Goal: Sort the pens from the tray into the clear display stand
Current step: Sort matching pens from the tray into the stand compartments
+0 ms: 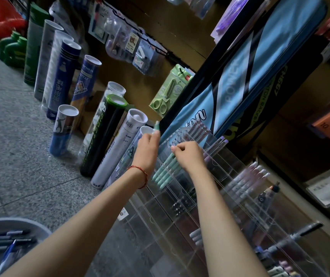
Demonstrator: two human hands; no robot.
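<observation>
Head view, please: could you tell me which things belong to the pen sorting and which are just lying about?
Job: left hand holding a mint pen; right hand at the mint pens in the clear display stand; tray of pens.
Lying about: shuttlecock tubes; green scissors pack; blue racket bag.

Speckled grey floor [10, 126], upright shuttlecock tubes [103, 136], clear display stand [180, 226]

Left hand [147, 149]: pinches single mint pen [157, 126]. Right hand [190, 155]: fingers curled on mint pen row [163, 171] in clear display stand [156, 214]. Tray [16, 223]: assorted pens.
</observation>
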